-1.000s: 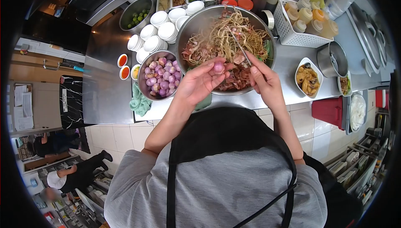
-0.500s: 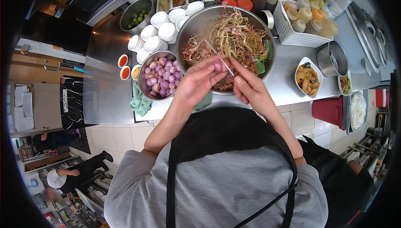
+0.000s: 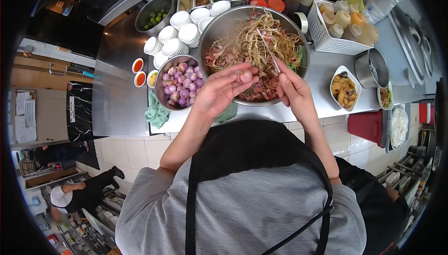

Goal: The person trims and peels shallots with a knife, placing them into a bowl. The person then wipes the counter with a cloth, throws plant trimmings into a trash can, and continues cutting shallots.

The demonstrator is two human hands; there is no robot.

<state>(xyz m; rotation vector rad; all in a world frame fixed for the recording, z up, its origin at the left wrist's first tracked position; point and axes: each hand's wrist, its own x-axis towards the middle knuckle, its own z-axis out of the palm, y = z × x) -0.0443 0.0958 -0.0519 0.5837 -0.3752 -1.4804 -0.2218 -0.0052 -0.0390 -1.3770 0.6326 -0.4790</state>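
My left hand [image 3: 223, 89] holds a small shallot [image 3: 244, 76] at its fingertips, above the near rim of a large steel bowl [image 3: 204, 61]. In my right hand [image 3: 294, 86] is a slim knife [image 3: 267, 47], its blade pointing up and away over the bowl, apart from the shallot. Dry shallot stalks, roots and reddish skins [image 3: 268, 35] heap up inside the large bowl, with a bit of green at the right side. To the left, a smaller steel bowl [image 3: 160, 97] is full of peeled purple shallots [image 3: 183, 84].
Stacked white bowls [image 3: 188, 34] stand behind the shallots, near a pot of limes [image 3: 156, 19]. Sauce cups [image 3: 138, 72] and a green cloth [image 3: 157, 111] lie left. At right are a bottle basket [image 3: 343, 46], a dish of food [image 3: 344, 89] and a steel pot [image 3: 372, 66].
My right hand has moved right with the knife, drawing the blade away from the shallot. The left hand still holds the shallot, now turned more open to view.
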